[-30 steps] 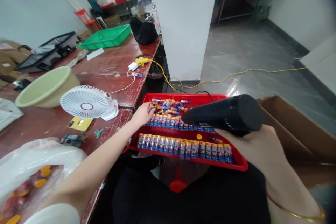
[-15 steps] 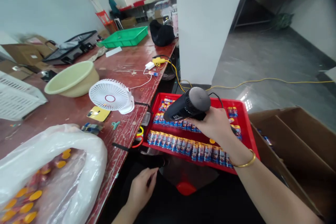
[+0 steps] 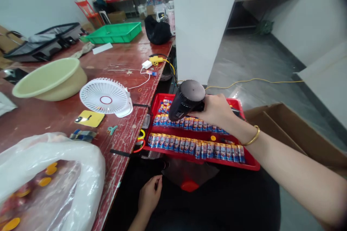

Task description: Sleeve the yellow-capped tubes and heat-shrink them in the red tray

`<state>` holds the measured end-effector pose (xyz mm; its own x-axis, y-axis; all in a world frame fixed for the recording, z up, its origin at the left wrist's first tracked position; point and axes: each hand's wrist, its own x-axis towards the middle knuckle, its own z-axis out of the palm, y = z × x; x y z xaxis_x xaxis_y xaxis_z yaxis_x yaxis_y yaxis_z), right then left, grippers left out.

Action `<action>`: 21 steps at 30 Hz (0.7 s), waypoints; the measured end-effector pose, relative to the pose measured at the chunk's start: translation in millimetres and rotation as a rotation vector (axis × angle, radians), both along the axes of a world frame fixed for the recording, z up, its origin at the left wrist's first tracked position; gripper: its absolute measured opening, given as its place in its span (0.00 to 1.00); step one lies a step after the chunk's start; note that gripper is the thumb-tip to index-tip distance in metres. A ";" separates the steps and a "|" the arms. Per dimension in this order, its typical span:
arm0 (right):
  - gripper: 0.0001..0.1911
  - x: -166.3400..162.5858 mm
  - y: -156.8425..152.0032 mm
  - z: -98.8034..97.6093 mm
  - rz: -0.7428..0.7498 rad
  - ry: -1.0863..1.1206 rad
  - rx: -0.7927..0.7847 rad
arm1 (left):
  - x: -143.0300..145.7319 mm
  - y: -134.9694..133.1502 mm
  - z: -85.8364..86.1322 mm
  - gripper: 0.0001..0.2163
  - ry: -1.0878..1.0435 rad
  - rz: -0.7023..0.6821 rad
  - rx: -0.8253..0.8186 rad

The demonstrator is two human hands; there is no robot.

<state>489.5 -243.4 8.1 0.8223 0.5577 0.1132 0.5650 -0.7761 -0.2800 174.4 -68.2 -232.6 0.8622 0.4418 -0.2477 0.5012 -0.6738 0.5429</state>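
My right hand [image 3: 217, 112] grips a black heat gun [image 3: 185, 101] and holds it over the far rows of a red tray [image 3: 252, 166] on my lap, nozzle pointing down-left. Two neat rows of small blue and orange wrapped tubes [image 3: 195, 148] fill the tray, with a loose pile at its far left corner. My left hand [image 3: 150, 195] rests low on my dark lap, below the tray's near edge, its fingers loosely curled and nothing showing in them.
A worn red table [image 3: 119, 79] on the left carries a white desk fan [image 3: 104, 97], a pale green basin [image 3: 48, 79], a green tray [image 3: 115, 32], a clear plastic bag with orange caps [image 3: 46, 177]. An open cardboard box [image 3: 292, 133] stands right. A person works far back.
My left hand left the tubes in the tray and dropped to my lap. My right hand carried the heat gun from near my face out over the tray's far rows.
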 end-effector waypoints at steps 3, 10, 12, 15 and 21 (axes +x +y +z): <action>0.20 7.9 -17.5 7.7 -0.011 0.002 -0.032 | 4.6 -0.9 -0.8 0.13 0.090 -0.007 0.017; 0.21 12.4 -54.4 20.3 -0.002 0.024 -0.052 | 10.8 -1.8 6.0 0.13 0.210 -0.020 0.030; 0.22 11.6 -64.7 22.0 0.008 0.020 -0.058 | 10.9 -1.1 6.5 0.13 0.234 -0.017 0.038; 0.21 10.4 -76.0 20.9 0.001 0.043 -0.030 | 11.6 -0.3 5.3 0.12 0.239 -0.020 0.048; 0.19 13.3 -78.8 16.2 -0.018 0.088 0.113 | 13.5 -0.6 4.7 0.12 0.243 -0.012 0.053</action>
